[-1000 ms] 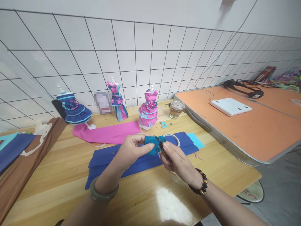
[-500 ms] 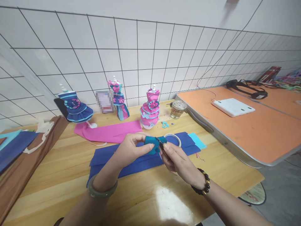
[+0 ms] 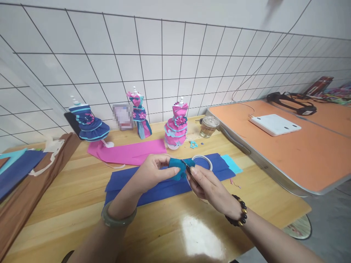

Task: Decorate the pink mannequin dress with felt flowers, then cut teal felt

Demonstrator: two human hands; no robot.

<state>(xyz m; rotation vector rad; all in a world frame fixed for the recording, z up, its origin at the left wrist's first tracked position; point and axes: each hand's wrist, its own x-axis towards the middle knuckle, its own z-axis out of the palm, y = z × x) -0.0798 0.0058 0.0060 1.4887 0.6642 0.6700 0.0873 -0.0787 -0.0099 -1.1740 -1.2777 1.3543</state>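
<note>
My left hand (image 3: 157, 169) pinches a small teal piece of crepe paper or cloth (image 3: 175, 164) between thumb and fingers. In my right hand (image 3: 204, 180) is a small pair of dark scissors (image 3: 187, 166), its blades at the right part of the teal piece. My right fingers hide most of the handles. Both hands are just above a folded dark blue sheet (image 3: 126, 182) on the wooden table. Behind my right hand a roll of white tape (image 3: 210, 163) lies on that blue sheet.
Three small dress forms in paper dresses stand at the back: blue (image 3: 93, 126), mixed (image 3: 141, 117) and pink (image 3: 176, 128). A pink sheet (image 3: 131, 152) lies before them. A lidded cup (image 3: 208, 127) stands near the orange table (image 3: 296, 157). Brown cloth (image 3: 35, 190) covers the left side.
The view has shifted slightly, so the scene sits a little differently. My hands, the teal piece and the scissors keep almost the same pose.
</note>
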